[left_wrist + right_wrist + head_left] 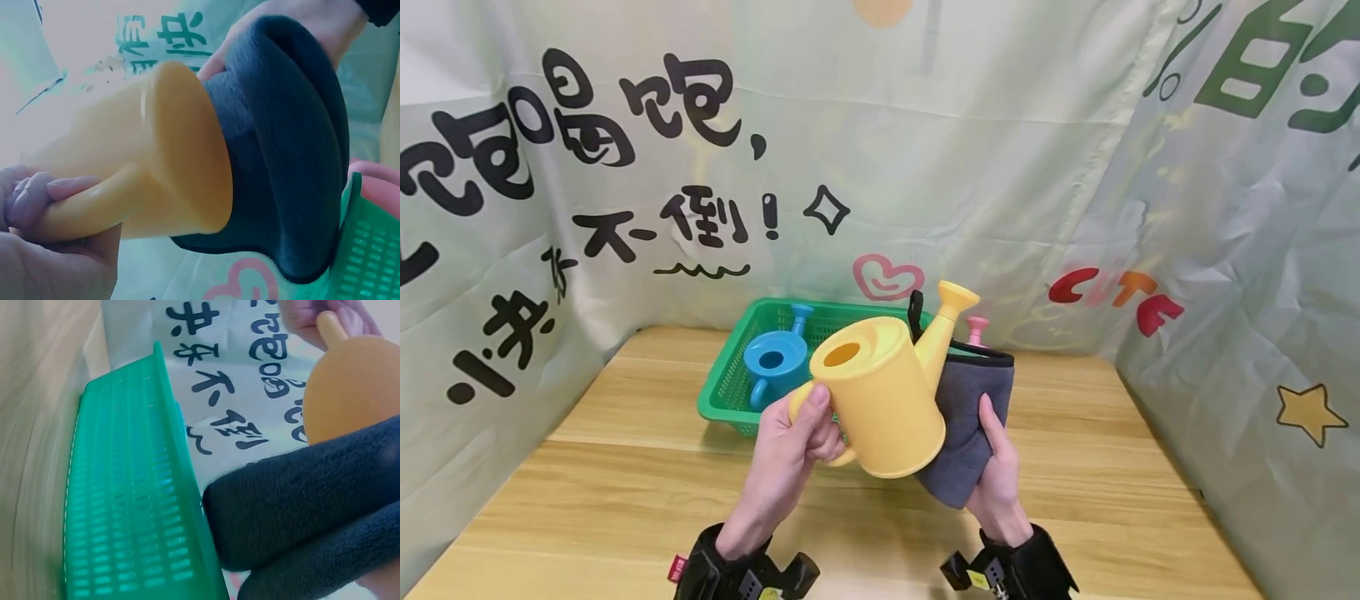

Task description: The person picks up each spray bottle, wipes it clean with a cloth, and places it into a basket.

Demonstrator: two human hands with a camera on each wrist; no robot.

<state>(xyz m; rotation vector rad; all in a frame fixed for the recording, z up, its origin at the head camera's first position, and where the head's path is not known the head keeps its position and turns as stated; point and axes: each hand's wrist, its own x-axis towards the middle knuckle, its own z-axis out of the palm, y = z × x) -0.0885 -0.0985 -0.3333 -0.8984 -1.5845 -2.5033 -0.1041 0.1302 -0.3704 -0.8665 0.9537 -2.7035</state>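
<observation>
My left hand (797, 454) grips the handle of a yellow toy watering can (887, 400), held tilted above the table with its spout up to the right. In the left wrist view the fingers curl round that handle, and the can's round base (190, 150) faces the cloth. A dark grey folded cloth (966, 417) with black edging and a loop is held in my right hand (996, 475), thumb on its near face. The cloth lies against the can's right side. Its other fingers are hidden behind the cloth.
Behind the hands a green perforated basket (718, 400) stands on the wooden table (1090, 492). Inside it sits a blue watering can (775, 362); a pink spout (977, 329) shows behind the cloth. A printed white curtain (1000, 167) surrounds the table.
</observation>
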